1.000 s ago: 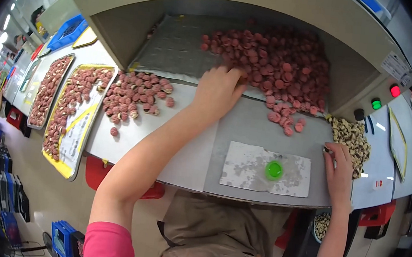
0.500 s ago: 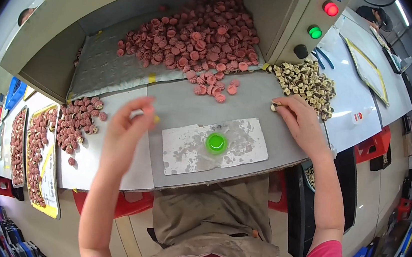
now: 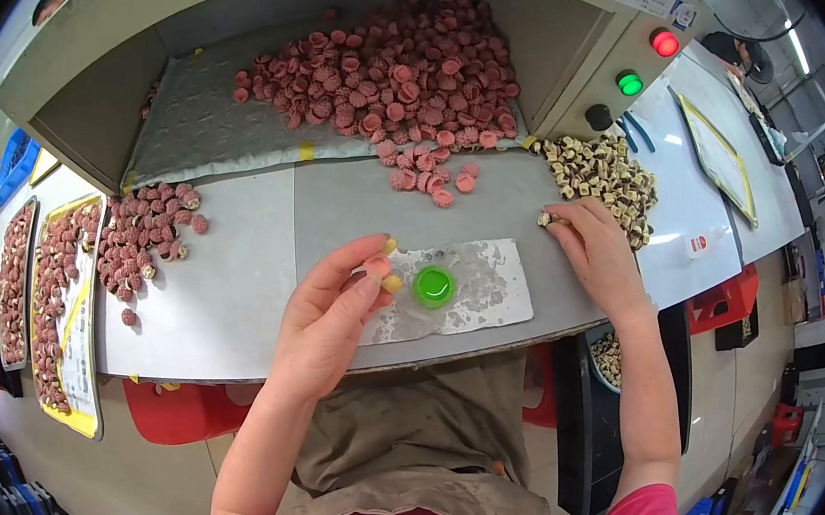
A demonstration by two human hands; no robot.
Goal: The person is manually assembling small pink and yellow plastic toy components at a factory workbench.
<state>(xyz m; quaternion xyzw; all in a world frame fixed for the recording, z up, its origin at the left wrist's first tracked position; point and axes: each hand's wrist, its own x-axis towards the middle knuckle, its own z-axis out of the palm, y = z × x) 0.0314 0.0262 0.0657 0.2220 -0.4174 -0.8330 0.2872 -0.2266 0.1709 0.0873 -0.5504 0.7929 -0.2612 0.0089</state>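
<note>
My left hand (image 3: 320,323) is raised at the left end of the white board, pinching a pink ribbed cup-shaped piece (image 3: 377,268) between thumb and forefinger. Yellow covers show on those two fingertips. At the edge of the heap of cream-and-brown cube pieces (image 3: 593,166), my right hand (image 3: 599,257) pinches one small cream-and-brown piece (image 3: 544,219). Between the hands, a small round dish of bright green liquid (image 3: 434,286) stands on the stained white board (image 3: 503,279). Several loose pink cups (image 3: 422,168) lie beyond it.
A big heap of pink cups (image 3: 391,74) fills the open grey cabinet (image 3: 99,84). Filled pink pieces (image 3: 143,239) are piled at left, beside a yellow-edged tray (image 3: 86,394). Blue-handled pliers (image 3: 639,133) lie at right. Red stools (image 3: 185,415) stand below the table.
My left hand has come rightward and down to the white board, with the pink cup now plain between its fingers. My right hand stays by the cube heap, still pinching a small piece.
</note>
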